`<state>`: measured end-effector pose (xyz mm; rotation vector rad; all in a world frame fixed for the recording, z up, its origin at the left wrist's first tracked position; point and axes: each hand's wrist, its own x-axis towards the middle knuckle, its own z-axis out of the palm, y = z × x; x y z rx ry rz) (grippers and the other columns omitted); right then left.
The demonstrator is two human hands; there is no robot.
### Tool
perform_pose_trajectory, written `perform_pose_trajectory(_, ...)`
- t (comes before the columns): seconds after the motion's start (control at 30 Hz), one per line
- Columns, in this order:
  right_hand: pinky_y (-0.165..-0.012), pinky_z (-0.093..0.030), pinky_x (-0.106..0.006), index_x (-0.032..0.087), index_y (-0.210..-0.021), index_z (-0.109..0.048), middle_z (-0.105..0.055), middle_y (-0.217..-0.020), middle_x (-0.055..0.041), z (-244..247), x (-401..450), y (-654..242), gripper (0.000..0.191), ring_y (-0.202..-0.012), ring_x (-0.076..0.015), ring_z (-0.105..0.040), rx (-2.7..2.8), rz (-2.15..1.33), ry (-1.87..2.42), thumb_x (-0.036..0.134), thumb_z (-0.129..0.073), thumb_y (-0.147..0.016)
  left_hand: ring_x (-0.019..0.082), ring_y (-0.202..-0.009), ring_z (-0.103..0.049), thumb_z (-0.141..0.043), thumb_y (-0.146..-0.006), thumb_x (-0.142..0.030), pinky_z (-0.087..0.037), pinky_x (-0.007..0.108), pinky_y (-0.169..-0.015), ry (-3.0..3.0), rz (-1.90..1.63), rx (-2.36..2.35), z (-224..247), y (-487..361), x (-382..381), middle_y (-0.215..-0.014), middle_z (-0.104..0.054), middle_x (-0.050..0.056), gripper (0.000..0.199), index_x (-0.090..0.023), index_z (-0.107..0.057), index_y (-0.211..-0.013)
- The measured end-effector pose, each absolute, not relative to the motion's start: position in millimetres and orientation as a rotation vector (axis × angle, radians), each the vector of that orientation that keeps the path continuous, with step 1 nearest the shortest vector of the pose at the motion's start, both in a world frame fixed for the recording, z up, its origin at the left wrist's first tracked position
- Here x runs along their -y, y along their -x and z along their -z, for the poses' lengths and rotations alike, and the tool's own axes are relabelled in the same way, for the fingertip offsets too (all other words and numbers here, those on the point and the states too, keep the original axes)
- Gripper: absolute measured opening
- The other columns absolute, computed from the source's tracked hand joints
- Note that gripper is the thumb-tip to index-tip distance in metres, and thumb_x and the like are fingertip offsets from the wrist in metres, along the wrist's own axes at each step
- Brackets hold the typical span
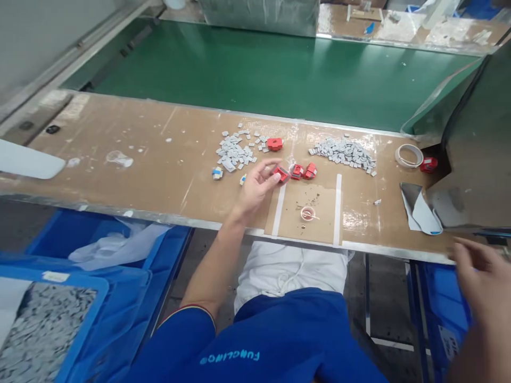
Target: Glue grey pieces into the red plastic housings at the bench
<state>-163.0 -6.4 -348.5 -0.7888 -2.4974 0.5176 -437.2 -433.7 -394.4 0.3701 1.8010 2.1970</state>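
In my left hand (pixel 256 186) I grip a small red block-like part (pixel 281 174) with a grey piece on it, above the bench. Two more red parts (pixel 310 171) lie just right of it, and another red part (pixel 274 143) sits behind. My right hand (pixel 481 271) is off to the far right, past the bench's front edge, blurred; what its fingers do is unclear. Before me on the cardboard sheet (pixel 325 226) stands a small cup (pixel 307 214) with a thin white stick in it. Grey flat pieces lie in a left pile (pixel 235 151) and a right pile (pixel 345 152).
A green conveyor belt (pixel 255 74) runs behind the bench (pixel 159 154). At right are a tape roll (pixel 409 156), a red part (pixel 428 164) and a grey-and-white sheet (pixel 421 210). Blue bins (pixel 101 298) stand lower left, one holding many grey pieces. A metal box (pixel 475 149) bounds the right.
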Motion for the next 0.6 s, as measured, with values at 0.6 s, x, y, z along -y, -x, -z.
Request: perform_pose_trajectory(0.6, -0.064, -0.053, -0.028, 0.024, -0.104, -0.074, -0.073, -0.096, -0.0054, 391, 224, 292, 0.011, -0.077, -0.0162, -0.066, 2.553, -1.165, -0.283, 0.020, -0.063, -0.103, 0.015, -0.082, -0.069, -0.093, -0.077, -0.046, -0.057, 0.029, -0.078, -0.315, -2.307, -1.342, 425, 349, 440, -0.112, -0.073, 0.008, 0.044, -0.021, -0.075, -0.109)
